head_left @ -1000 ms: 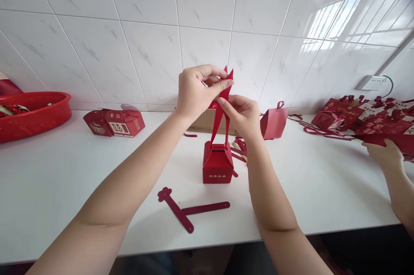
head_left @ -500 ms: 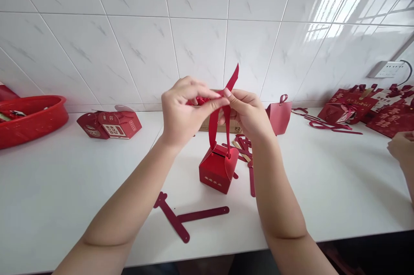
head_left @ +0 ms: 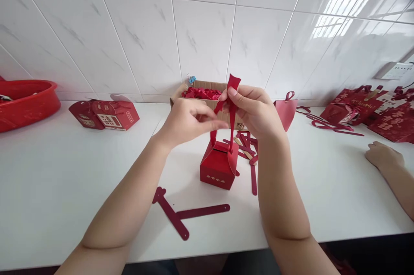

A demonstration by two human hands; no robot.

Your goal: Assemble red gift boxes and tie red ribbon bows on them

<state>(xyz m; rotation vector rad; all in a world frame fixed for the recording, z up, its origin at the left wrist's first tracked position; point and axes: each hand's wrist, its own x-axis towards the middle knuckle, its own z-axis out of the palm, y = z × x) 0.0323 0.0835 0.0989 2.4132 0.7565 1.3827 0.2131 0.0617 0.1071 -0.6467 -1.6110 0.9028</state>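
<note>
A small red gift box (head_left: 217, 171) stands upright on the white table, gold characters on its front. A red ribbon (head_left: 232, 121) passes through its top on both sides and rises from it. My right hand (head_left: 254, 106) pinches the ribbon between thumb and fingers above the box, and a short ribbon end sticks up past the thumb. Beside the ribbon's left strand is my left hand (head_left: 190, 121), thumb and fingers stretched out and slightly apart. It partly covers that strand; whether it touches the ribbon is unclear.
Dark red strips (head_left: 203, 211) lie in front, more strips (head_left: 247, 147) behind the box. Behind stands a cardboard box (head_left: 210, 85) of red ribbon. Left are red boxes (head_left: 118, 115) and a red basin (head_left: 29, 106); right, red bags (head_left: 393, 117) and another person's hand (head_left: 384, 154).
My left hand has come away from the ribbon crossing and moved down. My right hand keeps its pinch on the ribbon. The other person's hand has moved further into view.
</note>
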